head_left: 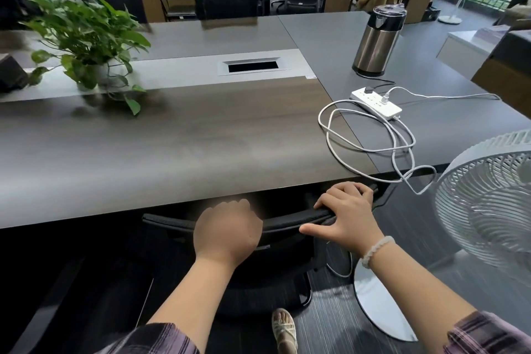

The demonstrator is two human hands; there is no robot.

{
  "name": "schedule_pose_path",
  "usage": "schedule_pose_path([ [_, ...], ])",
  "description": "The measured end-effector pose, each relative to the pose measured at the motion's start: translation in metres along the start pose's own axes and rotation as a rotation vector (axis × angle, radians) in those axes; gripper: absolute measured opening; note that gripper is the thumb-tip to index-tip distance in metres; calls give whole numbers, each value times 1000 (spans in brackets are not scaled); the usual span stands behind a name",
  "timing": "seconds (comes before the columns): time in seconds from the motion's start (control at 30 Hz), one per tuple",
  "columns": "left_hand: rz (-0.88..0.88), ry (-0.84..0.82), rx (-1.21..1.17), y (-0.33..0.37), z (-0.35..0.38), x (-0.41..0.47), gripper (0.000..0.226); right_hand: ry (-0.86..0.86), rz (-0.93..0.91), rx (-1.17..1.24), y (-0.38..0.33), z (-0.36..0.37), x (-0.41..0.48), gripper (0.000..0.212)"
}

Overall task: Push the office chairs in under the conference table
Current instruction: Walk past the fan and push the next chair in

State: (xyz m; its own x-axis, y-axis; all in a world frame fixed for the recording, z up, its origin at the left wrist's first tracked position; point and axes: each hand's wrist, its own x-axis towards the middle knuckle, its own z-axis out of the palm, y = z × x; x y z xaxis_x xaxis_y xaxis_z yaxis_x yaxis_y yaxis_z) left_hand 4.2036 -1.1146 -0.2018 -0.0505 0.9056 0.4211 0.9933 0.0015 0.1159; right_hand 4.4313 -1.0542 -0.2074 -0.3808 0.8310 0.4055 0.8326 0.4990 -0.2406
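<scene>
Chair (pixel 287 224) rolls light, backrest stiff | your left hand (pixel 227 233) and right hand (pixel 349 218) clasp its top edge beside the conference table (pixel 172 138)

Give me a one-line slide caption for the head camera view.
Left hand and right hand grip the black office chair backrest at the conference table edge.

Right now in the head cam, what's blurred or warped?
Head view: the left hand is motion-smeared at the knuckles, while the right hand on the chair back stays sharp; the plant and the table's left side look soft; wide-angle distortion bends the table edge and stretches the fan at the right border.
</scene>
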Motion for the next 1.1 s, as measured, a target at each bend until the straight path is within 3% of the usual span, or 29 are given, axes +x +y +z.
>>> schedule_pose_path([
  [0.27,-12,-50,7,1,2,-7,27,-227,119,-36,-8,-9,2,70],
  [0.5,-83,-272,-75,5,-16,-6,32,-393,205,-102,-19,-14,7,45],
  [0.6,-300,-330,-429,7,-31,-4,19,-438,233,146,-30,-20,14,26],
  [0.7,-451,-229,-688,12,-47,-6,19,-417,349,518,-45,-29,23,20],
  [0.8,-519,-160,-769,17,-64,-16,23,-412,449,807,-62,-36,27,28],
  [0.9,-657,-113,-786,11,-74,-33,20,-437,562,1053,-78,-41,20,23],
  [1.1,-841,-33,-865,-3,-108,-64,16,-496,608,1201,-117,-46,6,12],
])
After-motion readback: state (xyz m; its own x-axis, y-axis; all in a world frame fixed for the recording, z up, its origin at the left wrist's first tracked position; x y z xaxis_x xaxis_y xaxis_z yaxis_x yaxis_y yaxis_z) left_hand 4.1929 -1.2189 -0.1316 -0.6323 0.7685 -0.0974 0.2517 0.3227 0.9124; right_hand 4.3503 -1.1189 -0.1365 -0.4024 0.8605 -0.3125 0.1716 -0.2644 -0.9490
